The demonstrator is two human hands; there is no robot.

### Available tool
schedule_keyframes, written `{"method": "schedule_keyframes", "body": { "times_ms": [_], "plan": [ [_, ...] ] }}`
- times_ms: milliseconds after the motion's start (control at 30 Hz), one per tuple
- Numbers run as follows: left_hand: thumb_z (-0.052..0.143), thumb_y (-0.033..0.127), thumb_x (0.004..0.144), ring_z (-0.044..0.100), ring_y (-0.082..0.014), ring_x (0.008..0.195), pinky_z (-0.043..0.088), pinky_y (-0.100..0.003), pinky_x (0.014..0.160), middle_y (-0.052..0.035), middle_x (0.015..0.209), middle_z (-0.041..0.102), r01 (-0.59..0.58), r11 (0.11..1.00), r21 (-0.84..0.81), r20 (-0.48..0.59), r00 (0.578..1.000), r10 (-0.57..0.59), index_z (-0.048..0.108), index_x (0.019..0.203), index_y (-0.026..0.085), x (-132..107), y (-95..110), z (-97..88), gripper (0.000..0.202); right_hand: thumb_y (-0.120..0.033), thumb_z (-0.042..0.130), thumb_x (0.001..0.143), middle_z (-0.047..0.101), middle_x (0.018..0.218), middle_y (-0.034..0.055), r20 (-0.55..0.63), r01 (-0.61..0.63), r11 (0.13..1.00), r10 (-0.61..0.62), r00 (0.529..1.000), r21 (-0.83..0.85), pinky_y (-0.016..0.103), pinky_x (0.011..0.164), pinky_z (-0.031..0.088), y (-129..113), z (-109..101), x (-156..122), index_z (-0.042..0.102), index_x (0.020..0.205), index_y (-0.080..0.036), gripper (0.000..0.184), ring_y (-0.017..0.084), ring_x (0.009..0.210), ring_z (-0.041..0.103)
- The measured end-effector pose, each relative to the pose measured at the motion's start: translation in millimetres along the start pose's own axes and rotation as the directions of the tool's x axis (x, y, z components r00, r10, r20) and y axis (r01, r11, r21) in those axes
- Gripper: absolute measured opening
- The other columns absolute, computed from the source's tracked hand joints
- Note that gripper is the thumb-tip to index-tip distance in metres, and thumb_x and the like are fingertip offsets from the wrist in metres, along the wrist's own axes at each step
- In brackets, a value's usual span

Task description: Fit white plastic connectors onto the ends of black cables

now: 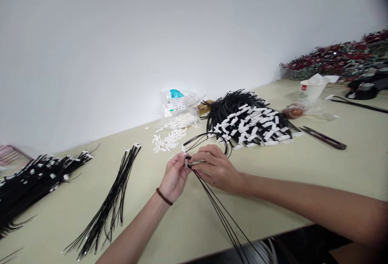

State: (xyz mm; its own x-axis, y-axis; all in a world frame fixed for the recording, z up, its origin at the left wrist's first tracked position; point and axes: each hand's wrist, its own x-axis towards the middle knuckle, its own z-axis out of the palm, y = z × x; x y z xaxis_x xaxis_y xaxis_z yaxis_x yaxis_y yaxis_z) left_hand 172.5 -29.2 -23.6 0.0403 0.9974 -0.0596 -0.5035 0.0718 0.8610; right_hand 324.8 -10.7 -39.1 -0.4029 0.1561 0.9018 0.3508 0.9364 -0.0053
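Note:
Between thumb and fingers, my left hand (174, 177) pinches a small white plastic connector (186, 161) in the middle of the table. My right hand (216, 167) is closed on thin black wires (212, 197) right at that connector. Some of these wires run down past the table's front edge, while others loop up behind my fingers. The wire ends at the connector are partly hidden by my fingertips. Loose white connectors (169, 139) lie just beyond my hands. Behind my right hand sits a big heap of black wires with white connectors (251, 122).
Bundles of black wires lie at the left (39, 179) and left of centre (112, 199). A clear plastic bag (178, 108) stands by the wall. Dark tweezers (324, 138), a paper cup (313, 88) and a pile of red and green wires (336, 60) are on the right.

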Motion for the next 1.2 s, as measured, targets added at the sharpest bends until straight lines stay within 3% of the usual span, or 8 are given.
{"method": "schedule_keyframes", "body": {
  "times_ms": [567,733,900,1200],
  "plan": [
    [0.072,0.025,0.065,0.051,-0.0066,0.061,0.044,-0.018,0.057,0.0014,0.067,0.059,-0.018,0.999,-0.043,0.029,0.999,0.019,0.062,0.071,0.013,-0.2,1.5,1.9,0.017,-0.008,0.052,0.081,0.064,0.101,0.0020,-0.023,-0.074,0.997,0.073,0.997,-0.008,0.035,0.082,0.039,-5.4,-1.4,1.3,0.059,0.088,-0.019,0.014,0.018,0.097,0.047],
    [0.071,0.026,0.066,0.052,-0.0071,0.063,0.045,-0.018,0.058,0.0007,0.070,0.060,-0.032,0.999,-0.025,0.011,0.999,0.032,0.062,0.071,0.013,0.6,1.3,-0.5,0.017,-0.007,0.049,0.083,0.063,0.102,0.0043,0.021,-0.085,0.989,0.083,0.996,0.122,0.034,0.084,0.042,-2.0,-5.3,4.1,0.058,0.093,-0.018,0.018,0.017,0.097,0.048],
    [0.072,0.029,0.066,0.052,-0.0081,0.061,0.046,-0.021,0.060,0.0002,0.068,0.060,-0.047,0.999,0.006,-0.024,0.999,0.047,0.061,0.070,0.013,1.8,1.4,-2.4,0.020,-0.010,0.050,0.084,0.063,0.095,0.0046,-0.007,-0.146,0.955,0.153,0.988,0.259,0.032,0.083,0.044,4.1,-12.6,9.1,0.057,0.095,-0.019,0.015,0.015,0.093,0.051],
    [0.074,0.031,0.062,0.052,-0.0078,0.057,0.042,-0.019,0.053,0.0004,0.063,0.060,-0.053,0.997,0.054,-0.074,0.996,0.057,0.061,0.070,0.013,0.9,2.9,-0.6,0.024,-0.011,0.054,0.082,0.062,0.097,0.0039,0.096,0.099,0.984,-0.114,0.989,0.147,0.030,0.084,0.043,10.4,-13.4,5.1,0.059,0.080,-0.018,0.009,0.015,0.098,0.049]
  ]
}}
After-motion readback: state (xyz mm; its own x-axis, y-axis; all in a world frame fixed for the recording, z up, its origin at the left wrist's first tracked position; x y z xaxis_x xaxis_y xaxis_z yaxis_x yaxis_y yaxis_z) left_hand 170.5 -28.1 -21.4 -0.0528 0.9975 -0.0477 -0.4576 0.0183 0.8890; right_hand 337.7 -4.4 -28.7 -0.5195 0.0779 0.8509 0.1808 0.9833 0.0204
